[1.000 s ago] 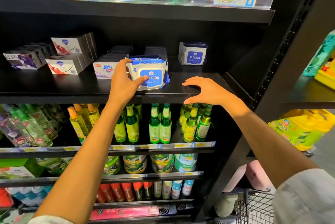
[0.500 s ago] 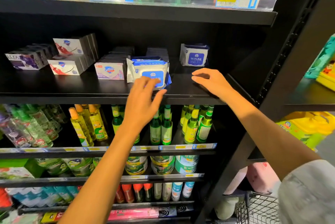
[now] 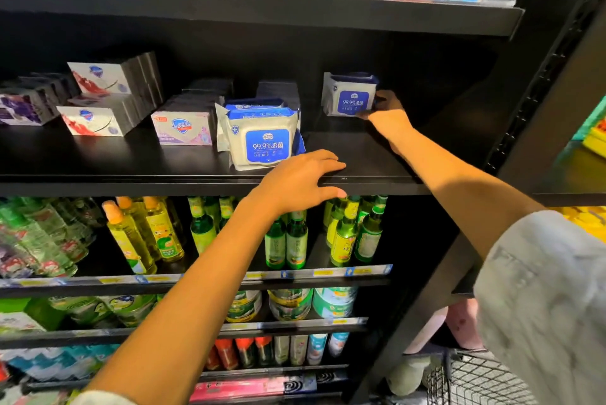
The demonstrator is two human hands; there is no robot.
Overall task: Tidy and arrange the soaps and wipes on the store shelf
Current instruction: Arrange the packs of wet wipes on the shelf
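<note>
The black shelf (image 3: 360, 155) carries, from the left, dim purple soap boxes (image 3: 19, 107), then red-and-white soap boxes (image 3: 95, 121) in two tiers, the upper (image 3: 100, 78) set further back. Next is a row of lilac soap boxes (image 3: 182, 127), and just beside it a front wipes pack (image 3: 262, 142) standing near the edge, with what may be more packs behind. A back wipes pack (image 3: 349, 96) stands deeper in to the right, well apart from the rest.
</note>
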